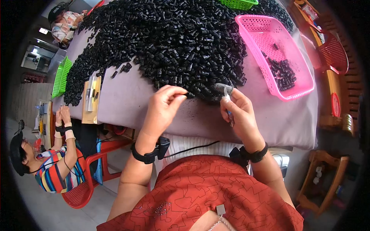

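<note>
A large heap of small black cylindrical plastic parts [181, 46] covers the table in front of me. At its near edge is my left hand [163, 109], thumb and forefinger pinched together; whatever may be between them is too small to make out. My right hand [241, 113] is closed round a slim tool [227, 101] with a pale and blue handle. The tool's dark, rounded grey end points up beside the heap, and I cannot tell its exact kind. Both hands are above the table's near edge, apart from each other.
A pink basket [249, 40] holding some black parts stands at the right. Green baskets [61, 77] are at the left and far edge. A board with a clear tube [90, 96] lies left. Two other people sit along the left, one on a red chair [90, 181].
</note>
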Action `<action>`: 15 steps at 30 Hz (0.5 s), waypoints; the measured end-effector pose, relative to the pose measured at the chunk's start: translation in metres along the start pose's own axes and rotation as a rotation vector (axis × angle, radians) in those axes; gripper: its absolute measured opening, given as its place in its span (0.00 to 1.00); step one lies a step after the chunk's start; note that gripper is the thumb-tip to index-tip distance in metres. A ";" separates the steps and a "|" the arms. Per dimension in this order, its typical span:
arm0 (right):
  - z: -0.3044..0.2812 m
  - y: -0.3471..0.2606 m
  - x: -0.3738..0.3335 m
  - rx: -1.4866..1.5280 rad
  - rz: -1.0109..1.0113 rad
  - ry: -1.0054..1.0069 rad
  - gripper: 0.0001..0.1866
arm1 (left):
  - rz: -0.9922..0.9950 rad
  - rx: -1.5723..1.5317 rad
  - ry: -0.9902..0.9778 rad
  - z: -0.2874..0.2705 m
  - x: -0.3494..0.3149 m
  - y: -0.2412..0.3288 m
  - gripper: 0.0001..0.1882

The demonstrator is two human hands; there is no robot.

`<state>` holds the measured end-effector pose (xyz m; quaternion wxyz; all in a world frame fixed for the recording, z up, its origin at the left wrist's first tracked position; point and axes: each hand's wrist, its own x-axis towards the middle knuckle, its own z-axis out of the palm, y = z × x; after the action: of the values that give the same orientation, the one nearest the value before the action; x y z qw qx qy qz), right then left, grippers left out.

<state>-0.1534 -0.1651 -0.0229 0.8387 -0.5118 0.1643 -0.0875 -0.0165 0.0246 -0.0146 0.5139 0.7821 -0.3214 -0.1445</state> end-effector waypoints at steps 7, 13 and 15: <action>0.002 0.001 0.000 -0.063 -0.002 -0.012 0.18 | 0.170 0.407 -0.065 0.013 0.009 0.004 0.10; 0.003 -0.002 -0.003 -0.071 -0.006 -0.040 0.14 | 0.198 0.563 -0.080 0.016 0.013 0.009 0.08; 0.002 -0.002 -0.004 -0.071 -0.005 -0.050 0.12 | 0.154 0.577 -0.081 0.015 0.014 0.009 0.08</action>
<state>-0.1558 -0.1633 -0.0193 0.8237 -0.5435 0.1450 -0.0709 -0.0177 0.0029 -0.0112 0.2666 0.8628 -0.4278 -0.0390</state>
